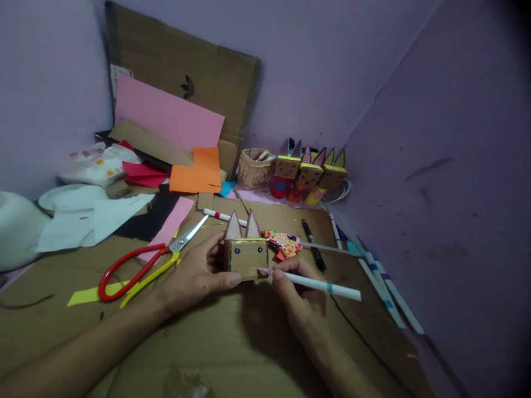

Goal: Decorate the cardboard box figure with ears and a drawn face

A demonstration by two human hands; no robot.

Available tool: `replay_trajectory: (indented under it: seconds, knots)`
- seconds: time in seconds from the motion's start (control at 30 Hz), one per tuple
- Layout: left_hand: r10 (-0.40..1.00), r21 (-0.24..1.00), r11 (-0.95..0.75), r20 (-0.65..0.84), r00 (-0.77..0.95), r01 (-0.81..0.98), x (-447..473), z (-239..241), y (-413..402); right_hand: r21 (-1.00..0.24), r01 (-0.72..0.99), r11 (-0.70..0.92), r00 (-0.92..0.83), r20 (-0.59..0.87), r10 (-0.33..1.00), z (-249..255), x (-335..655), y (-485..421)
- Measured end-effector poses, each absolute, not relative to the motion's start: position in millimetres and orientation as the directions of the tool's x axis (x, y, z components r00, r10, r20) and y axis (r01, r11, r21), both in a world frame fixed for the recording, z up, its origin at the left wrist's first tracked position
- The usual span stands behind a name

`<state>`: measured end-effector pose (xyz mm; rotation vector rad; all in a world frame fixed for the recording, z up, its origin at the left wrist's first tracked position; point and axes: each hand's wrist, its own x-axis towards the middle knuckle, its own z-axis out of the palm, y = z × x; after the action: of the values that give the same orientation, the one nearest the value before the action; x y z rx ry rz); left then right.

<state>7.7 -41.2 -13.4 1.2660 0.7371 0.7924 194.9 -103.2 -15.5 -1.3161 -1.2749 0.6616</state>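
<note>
My left hand (pixel 201 273) is closed around the left side of a small cardboard box figure (pixel 248 260), its thumb along the lower front edge. Two pointed ears rise from the box's top, and two blue-dark eyes sit on its front. In my right hand (pixel 301 290) is a white felt-tip marker (pixel 326 286) with a teal band. Its pink tip meets the lower right of the box's front, where a small pink mark shows. Behind the box, at its right, lies a glue gun (pixel 286 243) wrapped in a floral pattern.
Red-and-yellow-handled scissors (pixel 153 260) lie left of my left hand. Coloured paper (pixel 199 171) and a pink sheet (pixel 170 110) are piled behind. A basket (pixel 254 168) and three finished-looking eared figures (pixel 309 174) stand at the back. Markers (pixel 385 293) line the right edge; a black pen (pixel 314 246) lies nearby.
</note>
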Motion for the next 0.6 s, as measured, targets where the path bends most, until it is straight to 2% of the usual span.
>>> replay_trajectory:
  seconds: [0.33,0.53,0.6]
  knots:
    - [0.850,0.987,0.110,-0.032,0.526,-0.117,8.4,-16.9,-39.1,-0.945,0.239,0.224,0.173,0.269,0.948,-13.6,193.5,-104.5]
    - [0.853,0.992,0.042,0.027,0.520,-0.121,8.3,-13.7,-38.7,-0.967,-0.135,0.216,0.273,0.174,0.946,-14.3,203.5,-94.6]
    - [0.857,0.995,0.031,0.023,0.514,-0.097,7.7,-13.8,-38.4,-0.954,-0.199,0.224,0.326,0.151,0.933,-13.4,206.1,-90.4]
